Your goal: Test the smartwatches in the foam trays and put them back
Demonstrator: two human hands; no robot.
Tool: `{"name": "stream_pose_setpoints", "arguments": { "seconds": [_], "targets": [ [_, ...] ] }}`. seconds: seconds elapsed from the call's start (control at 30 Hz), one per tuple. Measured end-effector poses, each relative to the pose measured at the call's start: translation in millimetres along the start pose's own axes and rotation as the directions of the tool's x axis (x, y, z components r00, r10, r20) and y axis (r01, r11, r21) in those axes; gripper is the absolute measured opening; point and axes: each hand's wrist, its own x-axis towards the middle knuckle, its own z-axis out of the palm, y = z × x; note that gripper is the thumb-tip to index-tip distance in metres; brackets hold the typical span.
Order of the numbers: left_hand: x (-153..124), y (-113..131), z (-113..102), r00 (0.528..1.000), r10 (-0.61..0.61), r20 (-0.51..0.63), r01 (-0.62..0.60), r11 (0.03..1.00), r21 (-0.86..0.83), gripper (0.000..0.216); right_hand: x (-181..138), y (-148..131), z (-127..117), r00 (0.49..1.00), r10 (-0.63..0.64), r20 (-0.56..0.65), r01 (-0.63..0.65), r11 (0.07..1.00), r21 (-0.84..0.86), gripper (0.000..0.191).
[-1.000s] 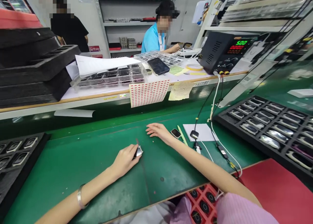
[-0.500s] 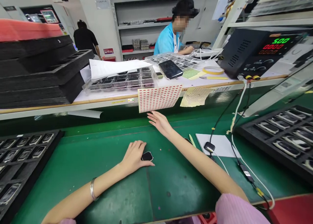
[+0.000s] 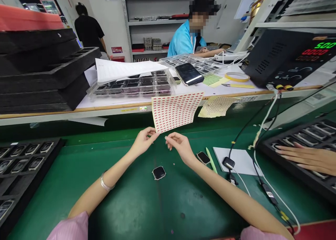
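Observation:
My left hand [image 3: 143,141] pinches the lower left corner of a sheet of red stickers [image 3: 177,112] hanging from the shelf edge. Just below the sheet's bottom edge, my right hand [image 3: 180,146] has thumb and fingertips pressed together; whatever is between them is too small to make out. A watch body with a dark screen [image 3: 159,173] lies face up on the green mat [image 3: 131,205], below and between both hands. A second watch body [image 3: 203,157] lies near my right forearm, beside a light green pen-like tool [image 3: 211,160].
Black foam trays of watch parts stand left [image 3: 23,173] and right [image 3: 315,131]. Another person's hand [image 3: 308,159] lies over the right tray. Cables [image 3: 262,170] run past a white pad [image 3: 237,157]. The shelf holds a phone [image 3: 189,74] and power supply [image 3: 283,58].
My left hand has left the watch body and risen to the sticker sheet. My right hand has drawn down and right, its fingers now pinched. Another person's hand has appeared over the right tray.

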Motion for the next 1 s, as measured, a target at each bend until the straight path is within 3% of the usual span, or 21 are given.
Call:
{"name": "stream_pose_setpoints", "arguments": {
  "seconds": [0.1,0.2,0.4,0.63,1.0],
  "targets": [
    [6,-2,5,1.0,0.006,0.012,-0.005,0.999,-0.034,0.033,1,-4,4,0.981,-0.193,-0.036,0.184,0.966,-0.185,0.016],
    [8,-1,7,0.999,0.024,0.029,-0.022,0.998,-0.062,0.035,5,-5,8,0.926,-0.377,-0.022,0.348,0.876,-0.335,0.008],
    [5,5,8,0.996,0.089,-0.006,-0.089,0.994,-0.064,0.031,13,-3,8,0.818,-0.571,0.07,0.525,0.692,-0.495,0.009],
    [3,9,12,0.984,0.169,-0.052,-0.17,0.985,-0.012,0.026,10,-1,9,0.711,-0.699,0.074,0.597,0.545,-0.589,0.015],
    [-6,11,9,0.979,0.2,-0.03,-0.198,0.979,0.044,0.017,-1,4,13,0.669,-0.732,0.124,0.587,0.419,-0.693,0.013]
  ]
}}
